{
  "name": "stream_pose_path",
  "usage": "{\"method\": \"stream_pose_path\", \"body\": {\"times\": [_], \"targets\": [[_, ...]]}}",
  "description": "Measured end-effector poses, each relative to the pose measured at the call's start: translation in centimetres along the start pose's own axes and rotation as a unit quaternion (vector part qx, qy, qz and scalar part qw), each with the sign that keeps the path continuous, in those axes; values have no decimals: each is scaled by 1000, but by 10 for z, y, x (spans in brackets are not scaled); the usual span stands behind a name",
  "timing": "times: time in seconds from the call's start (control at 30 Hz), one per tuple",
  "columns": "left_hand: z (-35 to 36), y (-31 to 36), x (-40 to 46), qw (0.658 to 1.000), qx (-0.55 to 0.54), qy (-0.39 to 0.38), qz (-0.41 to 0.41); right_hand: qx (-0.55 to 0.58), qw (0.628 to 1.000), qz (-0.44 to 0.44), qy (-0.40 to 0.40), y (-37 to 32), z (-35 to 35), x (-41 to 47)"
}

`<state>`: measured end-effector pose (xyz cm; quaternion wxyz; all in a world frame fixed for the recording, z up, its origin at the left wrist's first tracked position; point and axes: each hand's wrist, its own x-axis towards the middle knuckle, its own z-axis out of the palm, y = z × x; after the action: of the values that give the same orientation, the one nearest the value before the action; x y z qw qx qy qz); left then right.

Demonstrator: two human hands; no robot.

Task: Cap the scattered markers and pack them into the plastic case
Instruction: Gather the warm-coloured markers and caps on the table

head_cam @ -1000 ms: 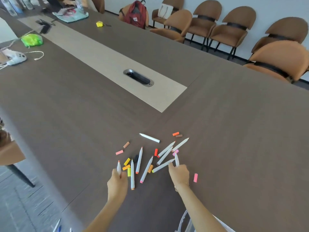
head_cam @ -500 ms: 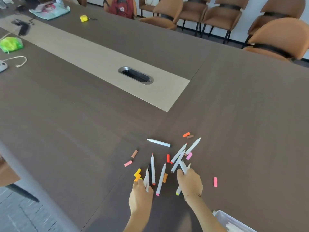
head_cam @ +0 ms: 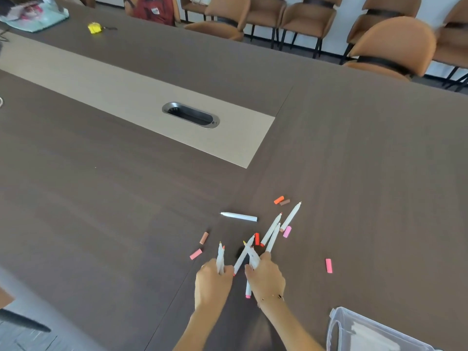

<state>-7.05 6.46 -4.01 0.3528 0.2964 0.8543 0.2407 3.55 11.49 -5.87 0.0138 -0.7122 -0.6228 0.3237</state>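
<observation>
White uncapped markers lie scattered on the dark table (head_cam: 101,198). My left hand (head_cam: 212,283) grips two markers (head_cam: 220,257) upright, tips away from me. My right hand (head_cam: 266,277) grips a bundle of several markers (head_cam: 249,254). Two more markers (head_cam: 272,230) lie just beyond it, another (head_cam: 291,216) farther right, and one marker (head_cam: 239,216) lies alone at the back. Loose caps lie around: pink (head_cam: 195,254), peach (head_cam: 203,238), red (head_cam: 257,238), pink (head_cam: 287,231), orange (head_cam: 278,199), brown (head_cam: 284,202), pink (head_cam: 328,265). The clear plastic case (head_cam: 359,330) sits at the lower right.
A metal cable port (head_cam: 190,115) sits in the table's light centre strip. A yellow object (head_cam: 94,27) and papers (head_cam: 33,15) lie far back left. Brown chairs (head_cam: 390,46) line the far side, one with a red backpack (head_cam: 154,7).
Both hands have gathered more markers off the table and come closer together. The yellow and orange caps near my left hand are out of sight. The camera tilted down, showing more of the case.
</observation>
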Motion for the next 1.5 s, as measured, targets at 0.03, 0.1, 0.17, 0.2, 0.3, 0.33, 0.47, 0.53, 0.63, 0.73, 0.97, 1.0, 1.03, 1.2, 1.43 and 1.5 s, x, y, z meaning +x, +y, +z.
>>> {"method": "stream_pose_path", "body": {"times": [0.03,0.1,0.17,0.2,0.3,0.33,0.47,0.53,0.63,0.73,0.97,1.0,1.03,1.2,1.43,1.5], "targets": [[-8,3,4,1000,10,-2,23,-17,1000,-2,4,-2,1,0],[-23,9,14,998,-8,-26,56,-57,998,-18,6,-7,3,-1],[-28,12,27,996,25,-34,76,-75,997,-26,5,-10,5,1],[-30,12,33,995,60,-33,67,-72,997,-22,0,-11,7,4],[-26,17,42,986,151,-22,63,-11,1000,15,-21,-12,7,7],[-23,20,43,985,157,-29,69,49,998,40,-20,-10,4,8],[5,39,43,983,138,-53,111,287,950,125,24,16,-31,9],[20,46,41,976,175,-56,114,307,941,135,44,35,-49,13],[33,49,35,957,267,-36,102,349,925,137,57,53,-61,21],[40,46,38,962,256,-47,87,379,913,150,33,57,-58,32],[33,60,50,970,226,-47,71,234,962,135,41,21,-42,58],[28,61,53,974,212,-37,77,208,968,136,37,15,-41,61],[22,61,56,977,197,-29,79,188,972,137,35,10,-39,64],[-10,68,78,998,55,-23,22,93,985,144,29,1,-34,66],[5,81,107,934,-279,-17,-222,102,986,106,76,-1,-40,76],[13,88,110,930,-269,1,-249,73,992,77,74,-9,-45,83]]}}
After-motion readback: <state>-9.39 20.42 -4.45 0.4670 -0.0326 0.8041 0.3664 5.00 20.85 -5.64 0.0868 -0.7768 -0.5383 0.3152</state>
